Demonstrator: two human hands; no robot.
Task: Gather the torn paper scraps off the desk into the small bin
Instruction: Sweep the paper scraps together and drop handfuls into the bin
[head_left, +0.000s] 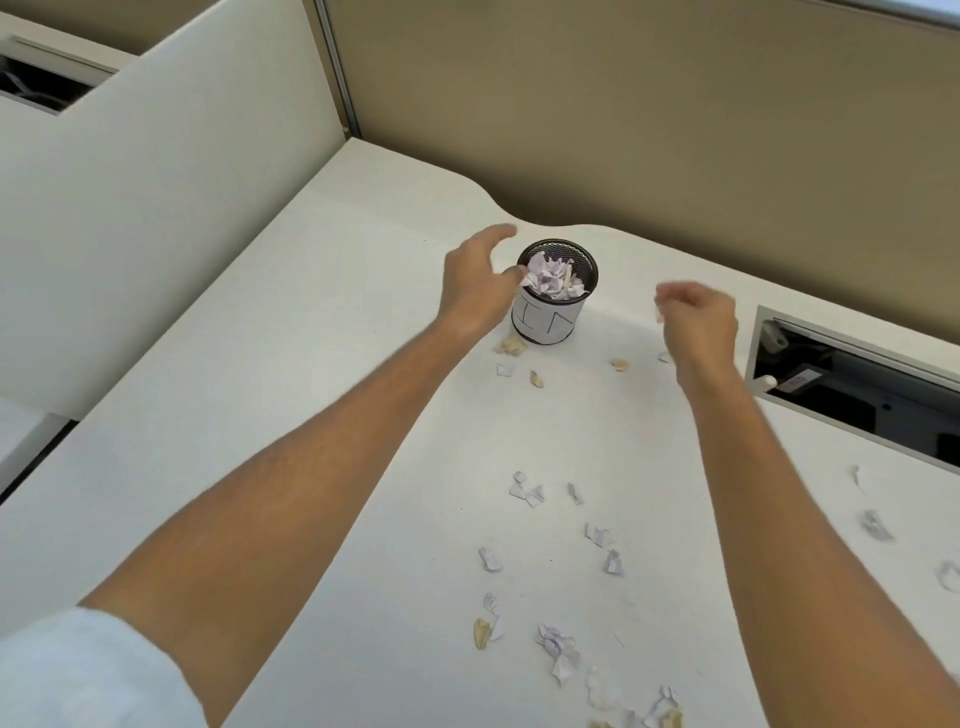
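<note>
**Crowding the bin with scraps**

Your left hand (475, 291), fingers spread and empty, touches the full small bin (555, 296). Your right hand (698, 325) blurs; its grip can't be read. Paper scraps (558, 649) litter the bench (291, 395) near you; a cable slot (857, 384) lies right.

An office cubicle: a white desk (322, 364) with a curved back edge fills the centre of the frame, boxed in by a cream partition (171, 171) at upper left and a tan fabric-covered divider panel (649, 114) across the top, joined by a metal corner post (337, 67). A cable-access opening (852, 384) is cut into the desktop at right; a black mesh desk cup (557, 291) stands near the middle
</note>
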